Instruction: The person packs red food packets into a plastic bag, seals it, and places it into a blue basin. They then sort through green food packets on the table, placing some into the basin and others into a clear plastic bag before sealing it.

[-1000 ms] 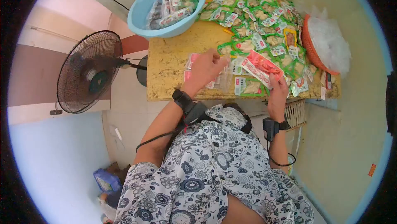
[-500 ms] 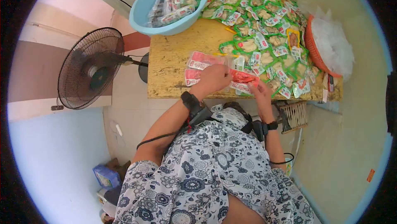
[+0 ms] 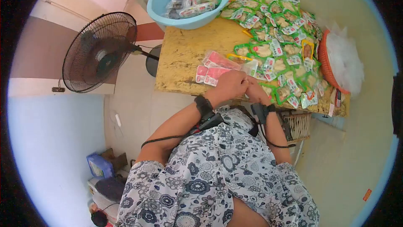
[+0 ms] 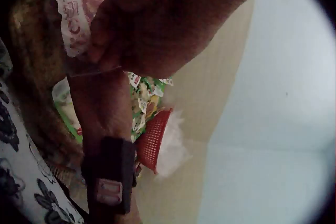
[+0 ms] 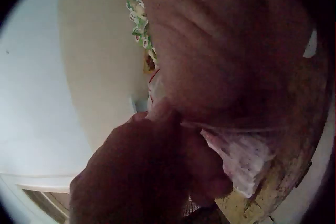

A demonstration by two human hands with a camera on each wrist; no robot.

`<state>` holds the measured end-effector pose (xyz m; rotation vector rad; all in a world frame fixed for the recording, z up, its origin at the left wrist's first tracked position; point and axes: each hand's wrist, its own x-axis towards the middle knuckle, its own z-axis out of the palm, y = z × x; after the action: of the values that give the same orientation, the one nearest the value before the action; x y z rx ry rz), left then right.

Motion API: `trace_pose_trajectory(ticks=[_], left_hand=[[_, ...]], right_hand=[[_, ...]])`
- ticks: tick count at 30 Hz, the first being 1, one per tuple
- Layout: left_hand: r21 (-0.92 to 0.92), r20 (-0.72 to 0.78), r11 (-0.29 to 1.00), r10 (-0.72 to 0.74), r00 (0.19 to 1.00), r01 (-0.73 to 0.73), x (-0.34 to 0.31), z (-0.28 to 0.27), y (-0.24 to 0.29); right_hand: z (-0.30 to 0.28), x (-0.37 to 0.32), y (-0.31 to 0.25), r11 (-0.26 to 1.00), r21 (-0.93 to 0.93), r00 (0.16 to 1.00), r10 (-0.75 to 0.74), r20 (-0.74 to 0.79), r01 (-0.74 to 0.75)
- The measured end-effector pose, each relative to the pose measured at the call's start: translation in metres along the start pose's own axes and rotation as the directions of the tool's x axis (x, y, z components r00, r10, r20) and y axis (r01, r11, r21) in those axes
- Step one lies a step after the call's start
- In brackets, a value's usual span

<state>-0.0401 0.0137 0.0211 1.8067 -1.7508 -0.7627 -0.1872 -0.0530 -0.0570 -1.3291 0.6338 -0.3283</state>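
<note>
At the table's front edge, my left hand [image 3: 230, 86] and right hand [image 3: 257, 92] meet at the fingertips. A clear bag [image 5: 247, 163] with a red-and-white packet inside is pinched at its edge between the hands. In the left wrist view my left hand [image 4: 163, 19] has its fingers curled on that film beside the packet's white label [image 4: 71, 16]. The right fingertips are partly hidden there; the right wrist view shows my right hand [image 5: 220, 45] close against the film. Red-labelled packets [image 3: 201, 74] lie on the table left of the hands.
Green-edged packets [image 3: 289, 48] cover the table's right side. A blue basin [image 3: 157, 11] with packets stands at the back left, an orange basket [image 3: 325, 61] of clear bags at the right. A black fan [image 3: 100, 53] stands left of the yellow table [image 3: 178, 55].
The right hand has moved left with the red packet and now meets the left hand; the packet has gone into the clear bag. The head view has shifted slightly.
</note>
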Motion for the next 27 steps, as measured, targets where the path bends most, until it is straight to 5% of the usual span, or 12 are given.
trace_pose_trajectory(ticks=[4, 9, 13, 16, 19, 25, 27], left_hand=[[-0.004, 0.011, 1.000, -0.007, 1.000, 0.007, -0.003, 0.002, -0.003], [-0.039, 0.106, 0.996, 0.085, 0.991, -0.081, 0.002, -0.006, -0.030], [0.067, 0.119, 0.998, 0.005, 0.993, -0.013, 0.013, -0.061, -0.032], [0.252, -0.013, 0.968, 0.006, 1.000, -0.003, 0.023, -0.074, -0.064], [0.327, 0.021, 0.945, -0.001, 1.000, -0.006, 0.033, -0.067, -0.092], [0.377, 0.264, 0.926, -0.086, 0.961, -0.020, 0.044, -0.061, -0.109], [0.434, 0.299, 0.900, -0.104, 0.949, -0.038, 0.050, -0.059, -0.116]], right_hand=[[0.002, 0.012, -0.008, 0.894, -0.438, 0.995, -0.080, 0.058, 0.098], [0.011, 0.028, 0.020, 0.871, -0.457, 0.984, -0.162, 0.075, 0.178], [0.032, -0.001, -0.015, 0.874, -0.452, 0.957, -0.261, -0.128, 0.178], [0.016, -0.023, -0.002, 0.994, -0.078, 0.938, 0.042, -0.344, -0.073], [0.013, -0.049, -0.030, 0.999, 0.002, 0.867, 0.036, -0.497, -0.040], [0.016, -0.053, -0.010, 0.925, -0.331, 0.896, 0.022, -0.443, -0.186], [0.026, -0.041, 0.006, 0.921, -0.304, 0.895, 0.092, -0.437, -0.243]])
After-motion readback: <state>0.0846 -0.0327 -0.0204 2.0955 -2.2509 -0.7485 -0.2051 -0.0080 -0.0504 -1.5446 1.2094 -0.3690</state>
